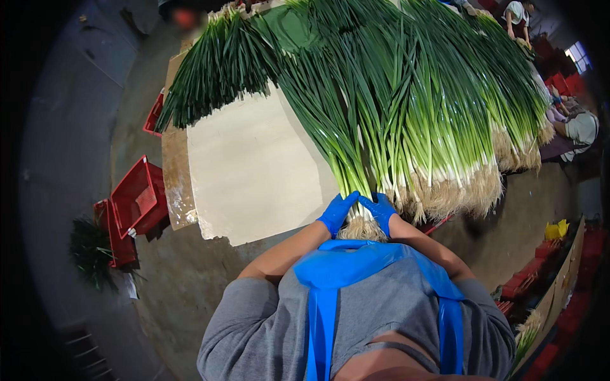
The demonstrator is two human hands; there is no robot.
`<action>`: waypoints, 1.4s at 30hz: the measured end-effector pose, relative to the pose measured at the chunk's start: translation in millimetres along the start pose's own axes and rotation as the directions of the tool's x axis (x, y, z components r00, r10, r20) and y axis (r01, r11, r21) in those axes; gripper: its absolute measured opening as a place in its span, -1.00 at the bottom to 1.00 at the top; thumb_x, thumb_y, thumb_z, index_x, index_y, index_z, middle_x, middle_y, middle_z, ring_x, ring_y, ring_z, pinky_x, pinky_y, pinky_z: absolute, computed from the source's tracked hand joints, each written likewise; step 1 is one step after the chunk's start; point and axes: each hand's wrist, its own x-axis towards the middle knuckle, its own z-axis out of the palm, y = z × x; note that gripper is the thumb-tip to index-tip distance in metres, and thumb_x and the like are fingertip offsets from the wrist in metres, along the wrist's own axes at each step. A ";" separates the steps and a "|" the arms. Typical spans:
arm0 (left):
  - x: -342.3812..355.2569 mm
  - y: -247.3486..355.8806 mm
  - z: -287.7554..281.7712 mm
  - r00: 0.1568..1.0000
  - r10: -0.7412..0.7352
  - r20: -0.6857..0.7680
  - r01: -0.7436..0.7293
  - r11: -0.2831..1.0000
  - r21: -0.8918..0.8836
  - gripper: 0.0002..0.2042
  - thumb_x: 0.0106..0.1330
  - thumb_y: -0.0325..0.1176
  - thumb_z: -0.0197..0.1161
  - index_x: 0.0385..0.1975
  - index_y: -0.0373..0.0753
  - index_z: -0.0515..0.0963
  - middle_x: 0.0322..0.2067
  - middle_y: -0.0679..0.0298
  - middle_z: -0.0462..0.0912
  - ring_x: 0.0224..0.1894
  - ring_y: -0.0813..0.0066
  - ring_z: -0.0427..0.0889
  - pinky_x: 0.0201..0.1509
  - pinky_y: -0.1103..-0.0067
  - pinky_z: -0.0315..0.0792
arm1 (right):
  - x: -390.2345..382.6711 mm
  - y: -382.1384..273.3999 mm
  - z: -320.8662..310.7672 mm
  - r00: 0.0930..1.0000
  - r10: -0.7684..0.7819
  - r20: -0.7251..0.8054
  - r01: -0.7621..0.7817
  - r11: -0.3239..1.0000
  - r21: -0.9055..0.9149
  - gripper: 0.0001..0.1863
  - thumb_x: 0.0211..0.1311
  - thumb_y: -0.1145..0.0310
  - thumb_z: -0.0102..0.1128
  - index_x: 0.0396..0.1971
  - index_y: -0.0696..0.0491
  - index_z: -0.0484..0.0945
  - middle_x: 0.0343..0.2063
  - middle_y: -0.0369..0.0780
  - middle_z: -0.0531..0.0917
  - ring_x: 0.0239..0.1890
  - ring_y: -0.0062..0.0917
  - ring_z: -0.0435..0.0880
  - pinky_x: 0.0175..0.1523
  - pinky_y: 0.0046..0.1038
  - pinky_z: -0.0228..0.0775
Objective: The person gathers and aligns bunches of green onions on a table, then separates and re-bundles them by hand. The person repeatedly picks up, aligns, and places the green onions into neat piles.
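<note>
A bundle of green onions [319,133] lies at the near edge of the table, its pale stems and tan roots toward me. My left hand [339,211], in a blue glove, is closed on its left side near the white ends. My right hand [376,211], also blue-gloved, grips the same bundle from the right, thumb close to the left one's. The roots hang just above my blue apron [343,260]. A thick spread of more green onions [445,114] lies to the right, roots facing me.
Cream board [254,165] covers the table's left; darker greens [216,76] sit beyond. Red crates [141,197] and loose greens [89,254] stand low at left. Co-workers [575,130] [516,19] are at the right. Red crates [527,273] line the lower right.
</note>
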 end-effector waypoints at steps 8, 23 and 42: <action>-4.8 5.7 8.7 1.000 -0.020 0.011 0.020 0.999 -0.025 -0.69 0.21 -0.29 0.11 -0.09 -0.27 0.37 -0.22 0.21 0.51 -0.18 0.43 0.49 -0.12 0.51 0.39 | -9.1 -17.9 -6.9 0.978 -0.021 0.207 0.133 0.828 -0.545 -0.25 -0.10 -0.17 0.15 -0.10 0.22 0.39 -0.15 0.10 0.47 -0.12 -0.10 0.48 -0.06 -0.33 0.34; -16.5 32.7 14.7 0.928 -0.342 0.148 0.319 0.935 0.156 -0.30 0.15 0.31 -0.21 -0.05 -0.26 0.37 -0.19 0.16 0.48 -0.22 0.39 0.46 -0.12 0.45 0.38 | -14.4 -49.9 -10.5 0.894 0.151 0.421 -0.093 0.984 -0.153 -0.29 -0.02 0.05 0.25 0.12 0.06 0.25 0.00 -0.19 0.43 -0.02 -0.50 0.39 0.04 -0.47 0.21; 33.4 17.8 14.7 0.942 -0.027 0.334 0.180 0.882 -0.436 -0.49 0.20 0.04 0.03 0.03 -0.19 0.29 0.00 0.16 0.40 0.02 0.27 0.41 0.07 0.32 0.34 | -130.4 -48.4 -103.8 0.846 -0.065 0.530 0.099 0.994 -0.037 -0.65 0.11 0.29 0.07 -0.09 0.07 0.42 -0.22 -0.21 0.55 -0.18 -0.53 0.52 -0.12 -0.52 0.36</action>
